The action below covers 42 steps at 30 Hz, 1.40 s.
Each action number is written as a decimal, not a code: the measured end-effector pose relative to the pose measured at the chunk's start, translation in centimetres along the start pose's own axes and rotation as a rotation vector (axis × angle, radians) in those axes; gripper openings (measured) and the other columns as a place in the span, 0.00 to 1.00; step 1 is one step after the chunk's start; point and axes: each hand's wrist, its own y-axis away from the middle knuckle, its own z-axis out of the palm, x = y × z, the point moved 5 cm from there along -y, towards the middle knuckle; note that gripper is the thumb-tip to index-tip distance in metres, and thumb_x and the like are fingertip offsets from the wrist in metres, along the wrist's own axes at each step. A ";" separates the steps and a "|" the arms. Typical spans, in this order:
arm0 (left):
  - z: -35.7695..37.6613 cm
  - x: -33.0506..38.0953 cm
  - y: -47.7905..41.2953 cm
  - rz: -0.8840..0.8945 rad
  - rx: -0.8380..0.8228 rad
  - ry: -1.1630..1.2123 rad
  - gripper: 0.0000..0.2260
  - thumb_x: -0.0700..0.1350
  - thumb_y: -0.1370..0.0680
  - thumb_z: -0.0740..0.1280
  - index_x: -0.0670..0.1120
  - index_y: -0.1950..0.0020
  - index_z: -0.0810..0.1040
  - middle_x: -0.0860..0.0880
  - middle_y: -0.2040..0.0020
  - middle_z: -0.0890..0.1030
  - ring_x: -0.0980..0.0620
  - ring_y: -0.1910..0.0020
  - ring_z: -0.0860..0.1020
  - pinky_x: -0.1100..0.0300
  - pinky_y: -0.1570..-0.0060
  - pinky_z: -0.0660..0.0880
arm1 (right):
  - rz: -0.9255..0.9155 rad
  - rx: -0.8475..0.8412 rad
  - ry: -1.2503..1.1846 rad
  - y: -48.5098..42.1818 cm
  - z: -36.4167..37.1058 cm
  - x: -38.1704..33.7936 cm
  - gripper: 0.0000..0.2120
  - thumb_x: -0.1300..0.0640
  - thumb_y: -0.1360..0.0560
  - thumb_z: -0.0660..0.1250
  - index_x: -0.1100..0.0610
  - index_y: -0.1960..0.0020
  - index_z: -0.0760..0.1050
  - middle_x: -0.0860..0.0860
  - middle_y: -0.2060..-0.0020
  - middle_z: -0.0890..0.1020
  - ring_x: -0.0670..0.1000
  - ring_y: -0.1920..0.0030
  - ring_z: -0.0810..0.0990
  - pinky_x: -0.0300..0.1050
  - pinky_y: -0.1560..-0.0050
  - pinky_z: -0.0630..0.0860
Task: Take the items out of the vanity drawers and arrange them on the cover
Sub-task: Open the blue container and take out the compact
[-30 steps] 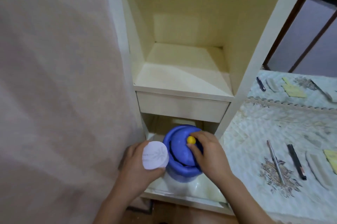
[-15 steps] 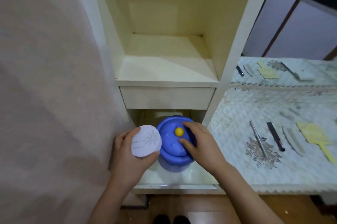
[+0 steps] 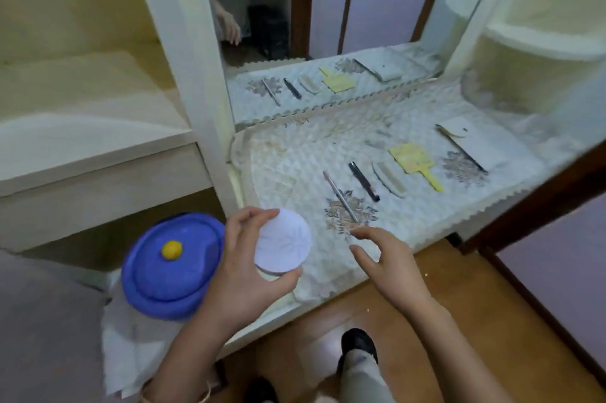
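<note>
Left grip (image 3: 242,271), grasping a round white plastic compact (image 3: 283,245), has just swung over the quilted white cover (image 3: 295,173), ready for placing; right grip (image 3: 387,258) hangs released.

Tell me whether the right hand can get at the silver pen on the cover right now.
Probably yes. The right hand is empty, fingers loosely spread, just short of the silver pen's near end, and nothing lies between them on the cover.

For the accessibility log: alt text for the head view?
The left hand holds a round white case over the quilted cover's front edge, with the right hand open beside it. A blue tub with a yellow knob sits at left; a black pen, a comb and a yellow paddle lie on the cover.
</note>
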 end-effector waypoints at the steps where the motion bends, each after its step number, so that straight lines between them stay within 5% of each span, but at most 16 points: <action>1: 1.6 -0.1 -0.6 -0.020 -0.027 0.007 0.25 0.59 0.42 0.66 0.70 0.47 0.63 0.71 0.42 0.58 0.81 0.44 0.59 0.88 0.50 0.55 | 0.037 0.000 -0.005 -0.1 -1.0 1.6 0.13 0.55 0.24 0.63 0.52 0.40 0.74 0.46 0.42 0.78 0.45 0.40 0.73 0.39 0.39 0.68; 6: 10.6 -0.6 -3.3 -0.201 -0.110 0.113 0.31 0.60 0.45 0.67 0.69 0.45 0.61 0.69 0.43 0.62 0.81 0.45 0.60 0.85 0.49 0.58 | 0.152 -0.025 -0.016 -1.4 -5.7 10.1 0.13 0.55 0.24 0.65 0.53 0.40 0.75 0.46 0.46 0.79 0.40 0.47 0.73 0.28 0.50 0.68; 9: 16.8 0.3 -4.7 -0.282 -0.181 0.156 0.36 0.56 0.43 0.73 0.65 0.38 0.61 0.64 0.41 0.66 0.67 0.40 0.67 0.69 0.41 0.63 | 0.189 -0.070 -0.111 -2.8 -8.1 13.8 0.12 0.53 0.25 0.65 0.52 0.42 0.76 0.40 0.53 0.78 0.39 0.50 0.76 0.21 0.56 0.69; 11: 20.8 1.4 -5.8 -0.308 -0.248 0.183 0.37 0.51 0.38 0.76 0.65 0.36 0.60 0.59 0.38 0.67 0.59 0.38 0.68 0.64 0.41 0.66 | 0.206 -0.152 -0.229 -3.9 -8.9 15.3 0.12 0.52 0.27 0.68 0.50 0.44 0.76 0.39 0.52 0.78 0.36 0.50 0.75 0.22 0.54 0.69; 15: 25.1 3.7 -7.9 -0.364 -0.274 0.240 0.38 0.49 0.37 0.74 0.70 0.38 0.55 0.64 0.39 0.66 0.62 0.38 0.68 0.71 0.47 0.71 | 0.275 -0.434 -0.502 -6.0 -9.3 16.7 0.20 0.50 0.30 0.70 0.47 0.39 0.73 0.42 0.41 0.76 0.39 0.40 0.72 0.37 0.39 0.69; 18: 25.9 4.4 -8.7 -0.392 -0.232 0.261 0.40 0.47 0.37 0.75 0.63 0.33 0.57 0.64 0.39 0.67 0.68 0.40 0.68 0.79 0.56 0.70 | 0.286 -0.580 -0.574 -7.4 -9.5 17.1 0.21 0.51 0.32 0.73 0.46 0.40 0.73 0.43 0.40 0.76 0.39 0.40 0.73 0.38 0.39 0.70; 21: 25.7 4.4 -9.4 -0.412 -0.199 0.260 0.40 0.52 0.40 0.77 0.63 0.34 0.59 0.65 0.40 0.68 0.68 0.40 0.69 0.78 0.53 0.71 | 0.270 -0.641 -0.577 -8.6 -9.4 17.2 0.25 0.47 0.39 0.76 0.47 0.44 0.76 0.46 0.45 0.81 0.42 0.45 0.79 0.42 0.42 0.75; 27: 24.5 4.1 -10.8 -0.455 -0.152 0.306 0.34 0.55 0.45 0.78 0.61 0.44 0.66 0.64 0.45 0.73 0.74 0.48 0.73 0.77 0.54 0.72 | 0.202 -0.523 -0.486 -11.0 -9.2 16.4 0.23 0.48 0.40 0.78 0.49 0.46 0.78 0.46 0.49 0.83 0.42 0.48 0.80 0.41 0.44 0.76; 31: 23.5 3.1 -11.5 -0.465 -0.141 0.381 0.39 0.55 0.46 0.78 0.60 0.39 0.65 0.61 0.39 0.71 0.70 0.43 0.71 0.78 0.52 0.71 | 0.174 -0.502 -0.443 -12.3 -8.7 15.6 0.23 0.41 0.45 0.77 0.47 0.53 0.81 0.44 0.57 0.84 0.41 0.54 0.82 0.37 0.53 0.75; 37: 21.4 1.8 -12.4 -0.449 -0.151 0.446 0.33 0.44 0.40 0.79 0.60 0.42 0.67 0.61 0.41 0.74 0.71 0.43 0.73 0.77 0.51 0.70 | 0.131 -0.465 -0.519 -15.6 -8.6 13.6 0.04 0.58 0.29 0.70 0.57 0.59 0.82 0.41 0.73 0.81 0.35 0.70 0.77 0.27 0.66 0.70; 39: 20.8 1.1 -12.1 -0.448 -0.129 0.455 0.33 0.41 0.38 0.78 0.58 0.40 0.67 0.60 0.39 0.74 0.69 0.42 0.73 0.76 0.50 0.71 | 0.107 -0.526 -0.478 -16.7 -7.9 12.3 0.08 0.51 0.29 0.69 0.54 0.63 0.81 0.40 0.75 0.80 0.37 0.71 0.75 0.28 0.66 0.69; 42: 19.5 0.1 -11.6 -0.436 -0.089 0.377 0.31 0.46 0.39 0.78 0.58 0.40 0.69 0.57 0.40 0.76 0.64 0.41 0.74 0.72 0.48 0.71 | 0.156 -0.553 -0.494 -18.5 -5.6 11.4 0.23 0.37 0.30 0.65 0.58 0.63 0.78 0.50 0.68 0.77 0.48 0.63 0.76 0.47 0.57 0.75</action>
